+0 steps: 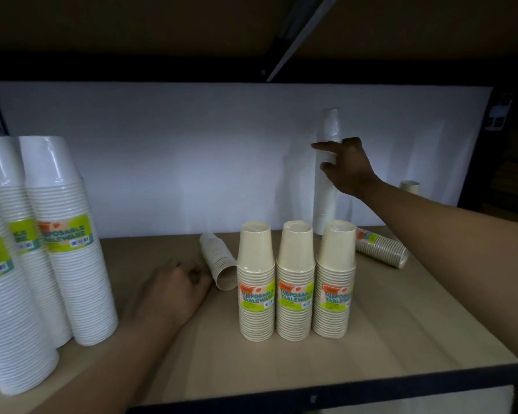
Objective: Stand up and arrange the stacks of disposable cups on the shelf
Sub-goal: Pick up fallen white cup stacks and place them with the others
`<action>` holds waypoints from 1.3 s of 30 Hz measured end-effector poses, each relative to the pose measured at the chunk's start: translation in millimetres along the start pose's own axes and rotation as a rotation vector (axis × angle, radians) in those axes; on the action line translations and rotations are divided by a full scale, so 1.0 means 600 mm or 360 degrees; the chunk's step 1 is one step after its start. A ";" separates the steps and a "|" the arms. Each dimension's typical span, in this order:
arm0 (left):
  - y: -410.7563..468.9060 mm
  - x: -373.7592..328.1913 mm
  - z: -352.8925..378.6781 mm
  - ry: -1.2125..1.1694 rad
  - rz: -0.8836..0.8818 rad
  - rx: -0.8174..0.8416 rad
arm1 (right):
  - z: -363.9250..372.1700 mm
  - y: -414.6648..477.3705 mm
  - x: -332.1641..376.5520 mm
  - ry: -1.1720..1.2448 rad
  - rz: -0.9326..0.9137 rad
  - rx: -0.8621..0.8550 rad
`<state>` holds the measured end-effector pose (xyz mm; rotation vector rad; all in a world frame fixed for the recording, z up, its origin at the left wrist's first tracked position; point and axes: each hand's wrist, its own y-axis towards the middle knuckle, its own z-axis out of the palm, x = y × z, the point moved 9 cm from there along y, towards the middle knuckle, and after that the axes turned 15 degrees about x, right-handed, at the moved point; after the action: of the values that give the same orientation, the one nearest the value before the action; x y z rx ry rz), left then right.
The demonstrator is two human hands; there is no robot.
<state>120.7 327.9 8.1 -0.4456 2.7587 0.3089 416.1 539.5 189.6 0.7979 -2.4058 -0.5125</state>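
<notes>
Three cream cup stacks (295, 282) stand upright in a row mid-shelf, labels facing me. Behind them a tall thin white stack (326, 174) stands against the back wall; my right hand (346, 168) rests on it about halfway up, fingers partly spread around it. A short cream stack (219, 261) lies on its side left of the row, open end toward me. My left hand (174, 286) is on the shelf beside that stack, fingers curled, touching or nearly touching its rim. Another labelled stack (382, 248) lies tipped over behind the row at the right.
Several tall white cup stacks (60, 234) stand at the shelf's left end. A small cream cup stack (410, 186) stands at the back right corner. The wooden shelf (401, 324) has a dark front edge and a white back panel; the shelf above is low overhead.
</notes>
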 end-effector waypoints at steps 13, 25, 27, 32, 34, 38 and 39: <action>-0.156 -0.028 -0.043 0.0014 0.0101 -0.0094 | -0.063 -0.126 0.278 -0.0380 -0.0437 0.0263; -0.268 0.052 -0.110 -0.0036 0.0211 -0.0222 | 0.003 -0.203 0.477 -0.0398 -0.0750 0.0318; -0.277 0.071 -0.120 -0.0048 0.0190 -0.0229 | 0.010 -0.213 0.499 -0.0317 -0.0756 0.0300; -0.296 0.098 -0.133 -0.0049 0.0166 -0.0283 | 0.046 -0.240 0.538 -0.0124 -0.0739 0.0302; -0.304 0.099 -0.133 -0.0027 0.0192 -0.0291 | 0.063 -0.254 0.544 -0.0037 -0.0745 0.0321; -0.316 0.104 -0.130 0.0050 0.0230 -0.0282 | 0.084 -0.280 0.548 0.0212 -0.0713 0.0304; -0.318 0.105 -0.131 0.0051 0.0230 -0.0289 | 0.088 -0.286 0.548 0.0272 -0.0694 0.0302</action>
<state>106.6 113.4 27.9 -0.2971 2.8119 0.5961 235.8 211.2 186.3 1.4057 -2.1453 -0.3622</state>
